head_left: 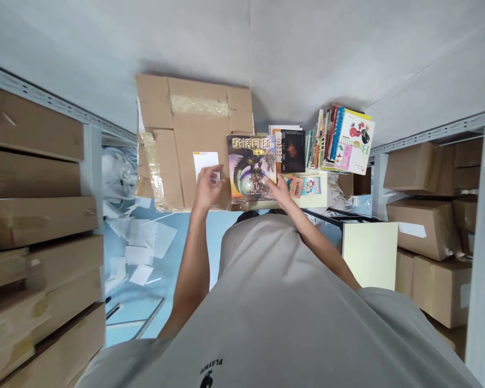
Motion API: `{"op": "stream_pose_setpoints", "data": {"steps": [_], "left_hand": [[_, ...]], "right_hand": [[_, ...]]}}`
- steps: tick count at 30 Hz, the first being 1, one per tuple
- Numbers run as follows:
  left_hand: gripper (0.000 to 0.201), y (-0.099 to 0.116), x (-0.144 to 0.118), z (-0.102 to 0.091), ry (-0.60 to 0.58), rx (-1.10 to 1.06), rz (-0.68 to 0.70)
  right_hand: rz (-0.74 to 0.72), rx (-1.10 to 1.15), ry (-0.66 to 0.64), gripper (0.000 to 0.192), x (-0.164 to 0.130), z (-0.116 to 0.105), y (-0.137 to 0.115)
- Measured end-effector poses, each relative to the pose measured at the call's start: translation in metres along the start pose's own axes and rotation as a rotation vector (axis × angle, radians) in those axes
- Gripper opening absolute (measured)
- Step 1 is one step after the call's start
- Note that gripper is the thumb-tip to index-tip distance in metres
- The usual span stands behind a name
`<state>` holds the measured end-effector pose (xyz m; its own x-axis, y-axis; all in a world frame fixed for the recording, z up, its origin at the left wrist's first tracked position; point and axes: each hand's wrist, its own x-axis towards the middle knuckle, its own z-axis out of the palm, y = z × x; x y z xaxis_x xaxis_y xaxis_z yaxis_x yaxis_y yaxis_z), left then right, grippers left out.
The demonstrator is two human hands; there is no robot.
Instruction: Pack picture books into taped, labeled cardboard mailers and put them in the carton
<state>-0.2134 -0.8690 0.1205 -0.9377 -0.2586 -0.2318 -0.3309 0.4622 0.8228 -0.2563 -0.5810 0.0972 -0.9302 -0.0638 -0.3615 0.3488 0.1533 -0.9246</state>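
Note:
My right hand (281, 191) grips the lower right edge of a magazine (250, 156), its thumb on the cover. That cover shows a dark dragon, a glowing globe and large Chinese lettering. My left hand (208, 188) is over the lower part of a small white card (205, 159) with a yellow mark, its fingers bent and apart. Under the card is a large taped cardboard box (202, 126); the magazine is over its right side. Just right of the magazine is a black-covered book (293, 151).
A leaning row of books (327, 134) ends in a white-covered book (356, 141) at the right. Colourful booklets (310, 186) lie on the pale tabletop (323, 196). Shelves of cardboard boxes (40, 221) flank both sides. Loose papers (141, 274) litter the blue floor at left.

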Motion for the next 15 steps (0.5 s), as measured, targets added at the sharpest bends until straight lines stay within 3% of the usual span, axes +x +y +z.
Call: {"op": "stream_pose_setpoints", "data": {"steps": [8, 15], "left_hand": [[0.047, -0.005, -0.001, 0.021, 0.077, 0.140, 0.078], [0.045, -0.014, 0.002, 0.021, 0.095, 0.121, 0.105]], "right_hand": [[-0.028, -0.048, -0.031, 0.084, 0.003, -0.003, 0.012], [-0.070, -0.060, -0.021, 0.079, 0.006, 0.003, 0.018]]}}
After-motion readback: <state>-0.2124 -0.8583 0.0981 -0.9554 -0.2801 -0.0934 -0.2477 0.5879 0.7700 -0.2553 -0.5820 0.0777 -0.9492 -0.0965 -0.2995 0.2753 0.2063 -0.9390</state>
